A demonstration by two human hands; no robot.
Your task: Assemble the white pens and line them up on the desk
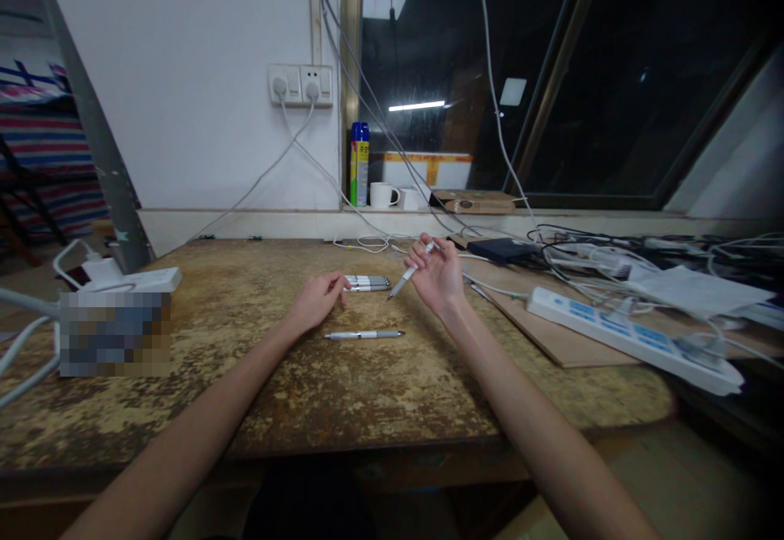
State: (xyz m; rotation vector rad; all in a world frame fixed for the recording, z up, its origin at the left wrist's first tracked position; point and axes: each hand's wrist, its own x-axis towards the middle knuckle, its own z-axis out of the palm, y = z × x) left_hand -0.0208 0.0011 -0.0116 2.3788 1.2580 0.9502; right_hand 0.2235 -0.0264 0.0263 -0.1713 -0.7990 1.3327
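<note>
My right hand (438, 274) is raised over the far part of the worn wooden table (367, 393), palm turned up. Its fingers are closed on a white and grey pen (403, 280), which slants with its tip down to the left. My left hand (319, 299) rests on the table with loosely bent fingers. Its fingertips are at the left ends of several similar pens (371, 283) lying side by side; whether they touch cannot be made out. Nearer to me, a single pen (364, 334) lies crosswise, apart from both hands.
A white power strip (630, 336) and a thin board (569, 336) lie at the right, with tangled cables (588, 254) behind. Another strip (140, 278) is at the left. A spray can (360, 164) and a mug (383, 194) stand on the windowsill.
</note>
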